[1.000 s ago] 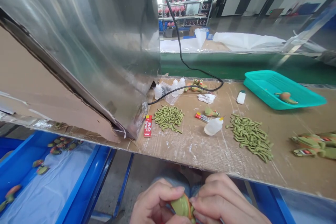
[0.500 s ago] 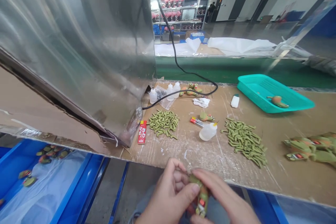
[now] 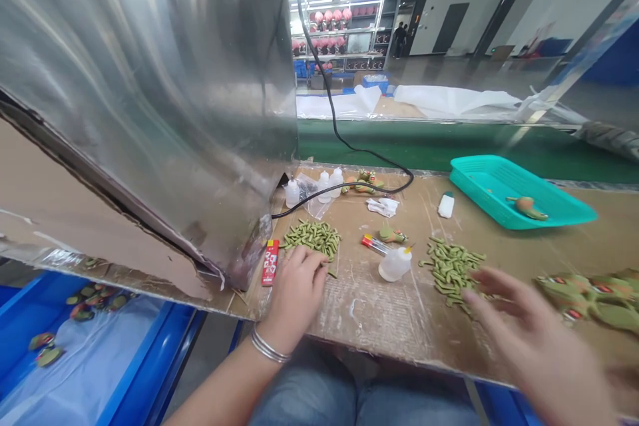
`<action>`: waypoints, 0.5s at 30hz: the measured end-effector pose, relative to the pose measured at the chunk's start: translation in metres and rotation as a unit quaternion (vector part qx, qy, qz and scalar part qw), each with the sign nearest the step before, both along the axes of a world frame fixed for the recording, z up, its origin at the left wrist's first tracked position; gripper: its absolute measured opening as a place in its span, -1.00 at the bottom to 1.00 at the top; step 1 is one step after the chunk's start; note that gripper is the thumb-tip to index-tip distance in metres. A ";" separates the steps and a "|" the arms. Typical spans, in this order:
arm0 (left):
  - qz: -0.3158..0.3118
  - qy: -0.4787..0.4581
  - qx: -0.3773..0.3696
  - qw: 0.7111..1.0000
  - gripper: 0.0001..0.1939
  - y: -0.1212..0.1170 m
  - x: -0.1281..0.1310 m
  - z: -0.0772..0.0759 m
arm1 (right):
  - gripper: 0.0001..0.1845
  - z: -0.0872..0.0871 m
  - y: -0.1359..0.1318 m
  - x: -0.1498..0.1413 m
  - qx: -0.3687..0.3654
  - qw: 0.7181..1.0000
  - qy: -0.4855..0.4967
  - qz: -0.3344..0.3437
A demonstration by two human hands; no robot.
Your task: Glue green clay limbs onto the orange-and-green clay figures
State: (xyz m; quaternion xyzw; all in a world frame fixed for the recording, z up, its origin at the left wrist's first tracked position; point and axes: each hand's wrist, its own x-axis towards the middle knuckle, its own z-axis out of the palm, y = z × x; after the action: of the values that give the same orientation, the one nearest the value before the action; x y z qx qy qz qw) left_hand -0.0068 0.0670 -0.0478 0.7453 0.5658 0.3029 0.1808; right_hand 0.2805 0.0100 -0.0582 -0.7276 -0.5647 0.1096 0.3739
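My left hand (image 3: 295,293), a bangle on its wrist, rests on the cardboard-covered bench (image 3: 369,309). Its fingers are curled together on the near edge of the left pile of small green pieces (image 3: 313,237); what they pinch is hidden. My right hand (image 3: 529,339) is motion-blurred, with fingers stretched out and nothing in it. It hovers over the bench front between the right pile of green pieces (image 3: 452,265) and several green toy figures (image 3: 586,289). A squeeze bottle (image 3: 394,265) lies between the two piles.
A large metal housing (image 3: 150,100) on cardboard fills the left. A red packet (image 3: 270,261), small bottles (image 3: 314,188), a black cable (image 3: 349,143) and a teal tray (image 3: 519,200) holding one toy lie on the bench. A blue bin (image 3: 74,346) with toys is lower left.
Both hands held a green toy together below the bench edge. They have separated: the left went up to the left pile, the right swung out to the right, and the toy is out of sight.
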 end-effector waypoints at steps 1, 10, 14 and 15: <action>-0.009 0.011 0.009 1.000 -0.79 -0.001 0.006 0.001 | -0.59 0.000 0.006 -0.021 -0.009 0.999 0.020 0.036; -0.129 0.021 0.048 0.990 -0.77 0.032 0.053 0.013 | -0.74 -0.024 0.029 -0.090 0.037 0.985 0.047 0.164; -0.196 -0.021 0.017 0.980 -0.77 0.068 0.081 0.012 | -0.79 -0.021 0.014 -0.093 0.052 0.981 0.067 0.175; -0.212 -0.033 0.002 0.977 -0.78 0.076 0.089 0.010 | -0.78 -0.019 0.013 -0.094 0.055 0.981 0.072 0.173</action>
State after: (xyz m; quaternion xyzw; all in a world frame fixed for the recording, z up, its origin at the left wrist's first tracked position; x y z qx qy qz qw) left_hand 0.0818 0.1428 -0.0374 0.8380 0.3882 0.2840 0.2577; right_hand 0.1860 0.0228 -0.0770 -0.5875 -0.6587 0.1929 0.4287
